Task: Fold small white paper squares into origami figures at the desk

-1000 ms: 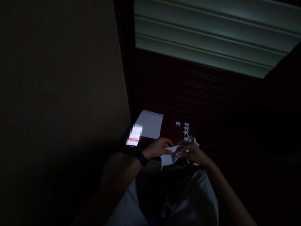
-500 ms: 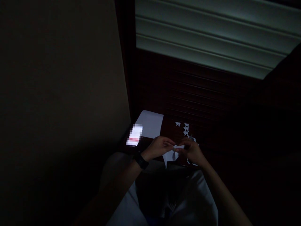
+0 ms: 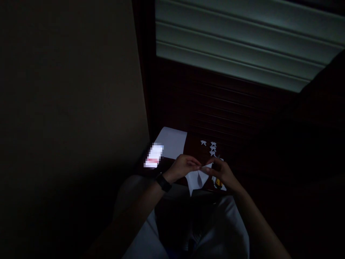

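A white sheet of paper point(image 3: 196, 180), bent with a corner hanging down, is held between my two hands above the dark table's front edge. My left hand point(image 3: 184, 166), with a black watch on the wrist, pinches its upper edge. At the upper right of the sheet my right hand point(image 3: 221, 172) grips it between thumb and fingers. Several small folded white paper pieces point(image 3: 212, 148) lie beyond my right hand. Beneath that hand is a yellow-and-black object point(image 3: 218, 183), partly hidden, whose kind I cannot make out.
A larger white sheet point(image 3: 172, 142) lies at the back left of the table. A lit phone point(image 3: 154, 155), its screen blurred, overlaps its near corner. A wall point(image 3: 81, 90) rises on the left, and pale slats point(image 3: 229, 43) are behind. The room is very dark.
My right hand has shifted slightly and turned on the paper, uncovering the yellow-and-black object beneath it. The paper's hanging corner has dropped a little. My left hand stays nearly in place.
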Demonstrator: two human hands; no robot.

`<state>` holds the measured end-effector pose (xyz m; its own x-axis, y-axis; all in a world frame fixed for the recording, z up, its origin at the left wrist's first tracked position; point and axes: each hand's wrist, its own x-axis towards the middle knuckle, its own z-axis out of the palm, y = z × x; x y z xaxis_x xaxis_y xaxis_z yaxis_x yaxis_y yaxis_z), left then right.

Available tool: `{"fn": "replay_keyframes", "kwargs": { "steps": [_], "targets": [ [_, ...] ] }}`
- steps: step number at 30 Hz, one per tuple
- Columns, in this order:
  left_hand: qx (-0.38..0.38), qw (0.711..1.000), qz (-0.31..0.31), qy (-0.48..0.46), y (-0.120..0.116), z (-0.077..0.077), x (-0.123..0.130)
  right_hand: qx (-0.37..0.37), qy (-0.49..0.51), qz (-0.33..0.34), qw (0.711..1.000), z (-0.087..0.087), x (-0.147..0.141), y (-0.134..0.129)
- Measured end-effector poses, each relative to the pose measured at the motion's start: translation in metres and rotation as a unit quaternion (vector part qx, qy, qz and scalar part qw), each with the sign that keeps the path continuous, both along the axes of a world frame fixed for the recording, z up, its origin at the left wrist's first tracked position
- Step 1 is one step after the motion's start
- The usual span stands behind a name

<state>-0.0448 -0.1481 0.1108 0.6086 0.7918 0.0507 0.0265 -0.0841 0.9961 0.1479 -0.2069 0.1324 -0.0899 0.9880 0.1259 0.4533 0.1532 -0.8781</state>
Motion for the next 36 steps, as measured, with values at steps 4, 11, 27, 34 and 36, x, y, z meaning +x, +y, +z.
{"fn": "replay_keyframes", "kwargs": {
  "steps": [4, 11, 27, 34, 36],
  "targets": [
    [-0.009, 0.998, -0.064, -0.019, 0.000, 0.001, -0.002, -0.077, 0.088, 0.090, 0.989, 0.005, 0.007, -0.001],
    [-0.024, 0.993, -0.115, 0.007, -0.006, 0.013, -0.009, -0.043, 0.051, 0.086, 0.994, 0.005, 0.008, -0.001],
    [0.093, 0.987, -0.005, 0.128, -0.006, 0.010, -0.005, 0.068, -0.006, 0.006, 0.998, 0.005, 0.003, -0.002],
    [0.061, 0.994, -0.002, 0.086, -0.009, 0.026, -0.004, 0.155, -0.095, -0.032, 0.983, 0.006, 0.001, 0.000],
    [0.056, 0.994, -0.025, 0.091, -0.008, 0.031, -0.007, 0.167, -0.127, -0.030, 0.977, 0.009, 0.001, -0.001]
  ]
}}
